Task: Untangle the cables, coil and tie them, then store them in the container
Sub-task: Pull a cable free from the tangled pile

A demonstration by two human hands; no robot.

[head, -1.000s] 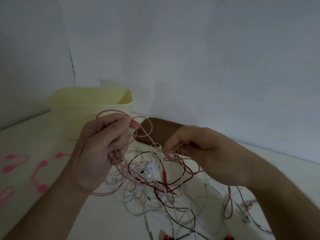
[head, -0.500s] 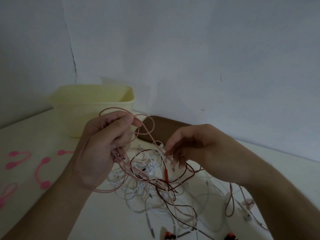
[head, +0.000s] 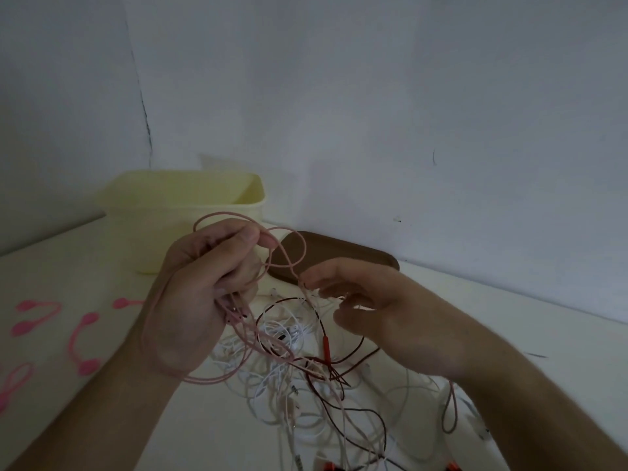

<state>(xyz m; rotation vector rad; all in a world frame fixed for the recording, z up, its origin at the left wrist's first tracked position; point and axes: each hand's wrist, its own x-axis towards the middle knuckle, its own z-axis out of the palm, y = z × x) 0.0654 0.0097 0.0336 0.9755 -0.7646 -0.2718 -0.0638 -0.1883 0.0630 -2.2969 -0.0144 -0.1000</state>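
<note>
A tangle of thin white cables (head: 282, 338), dark red cables (head: 343, 362) and pink cables lies on the white table in front of me. My left hand (head: 200, 300) is closed around several loops of a pink cable (head: 289, 253), lifted above the pile. My right hand (head: 384, 311) is beside it, its thumb and forefinger pinching a strand of the same pink cable where it leaves the knot, the other fingers spread. The pale yellow container (head: 159, 212) stands behind my left hand, open at the top.
A brown oval lid or tray (head: 343, 256) lies against the wall behind my hands. Several pink silicone cable ties (head: 81, 341) lie on the table at the left. Walls close off the back and left.
My right hand has opened its fingers and shifted slightly right and down, still pinching the pink strand. My left hand holds the pink loops in the same place.
</note>
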